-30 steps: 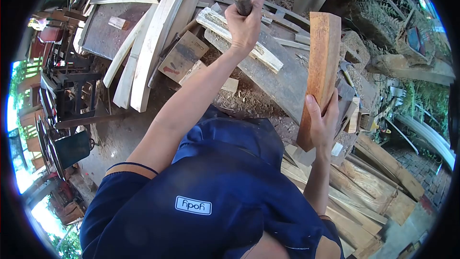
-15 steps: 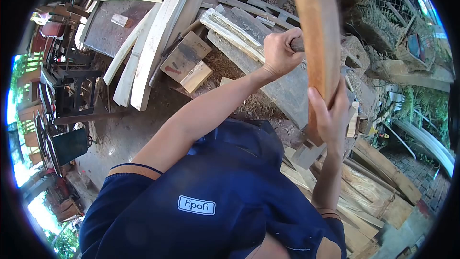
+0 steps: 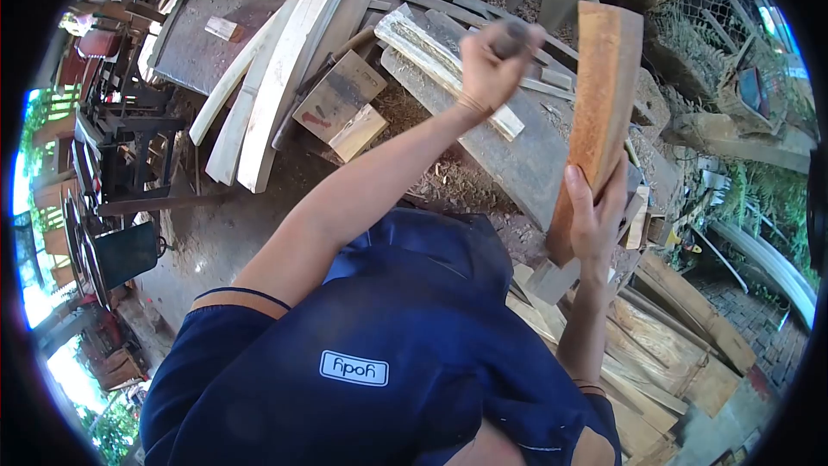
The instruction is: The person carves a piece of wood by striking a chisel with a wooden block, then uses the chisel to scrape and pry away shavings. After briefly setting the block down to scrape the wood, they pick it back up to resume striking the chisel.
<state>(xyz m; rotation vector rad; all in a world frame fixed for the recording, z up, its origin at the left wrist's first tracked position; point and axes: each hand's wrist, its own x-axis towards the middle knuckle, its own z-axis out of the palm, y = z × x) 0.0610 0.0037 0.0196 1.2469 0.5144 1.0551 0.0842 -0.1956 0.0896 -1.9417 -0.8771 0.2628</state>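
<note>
The person's left hand [image 3: 490, 78] is raised in front of the body, its grip clamped around a dark round handle [image 3: 511, 40]. Hand and handle are blurred, and the rest of the tool cannot be made out. The right hand [image 3: 597, 216] has its grip closed on the lower part of a reddish-brown piece of wood [image 3: 599, 95], with the thumb along its near face. This wood stands nearly upright in view, to the right of the left hand, its top leaning slightly right. The handle appears just beside its upper part, with a narrow gap between them. Whether the wood's lower end rests on anything cannot be told.

Behind the hands lies a broad grey plank [image 3: 517, 160], with a rough pale strip [image 3: 444, 65] along its far side, partly covered by the left forearm and hand. Further left, a long pale board [image 3: 297, 78] slants across the edge of a dark panel [image 3: 185, 47], which carries a small block [image 3: 223, 28]. Between board and plank sits a box-like wooden block [image 3: 345, 91] with a red mark, a smaller pale block [image 3: 358, 132] against its near corner. Wood shavings [image 3: 448, 181] cover the ground nearby. More boards [image 3: 660, 354] lie to the right of the dark blue shirt [image 3: 371, 311], and ferns [image 3: 750, 190] show beyond at the right.
</note>
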